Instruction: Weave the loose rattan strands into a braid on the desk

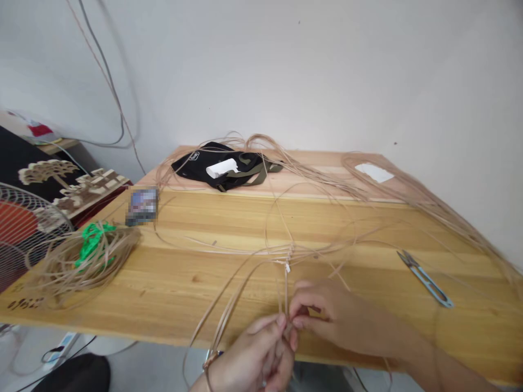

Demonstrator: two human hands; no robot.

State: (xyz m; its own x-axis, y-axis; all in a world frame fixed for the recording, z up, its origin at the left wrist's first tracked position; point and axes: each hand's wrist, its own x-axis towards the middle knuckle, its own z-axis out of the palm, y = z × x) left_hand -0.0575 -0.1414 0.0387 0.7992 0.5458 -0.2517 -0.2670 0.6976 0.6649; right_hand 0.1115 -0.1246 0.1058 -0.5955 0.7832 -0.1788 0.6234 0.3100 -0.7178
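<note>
The left hand point(249, 356), a beaded bracelet point(211, 361) on its wrist, and the right hand point(335, 318) sit closest, at the table's near edge, their fingers closed together in a pinch around thin cane strands point(285, 288). The strands rise from that pinch to a small bound crossing point(288, 263) near the table's middle, then loop away far and right across the pine table point(196, 277). Right of the hands lie blue-handled thread snips point(425, 279). To the left sits a coil of cane point(87, 267) with green cord point(92, 245), and beyond it a blurred rectangular object point(142, 206). At the far edge, a black pouch point(216, 166) lies tangled in strands, with a white sheet of paper point(373, 172) to its right.
</note>
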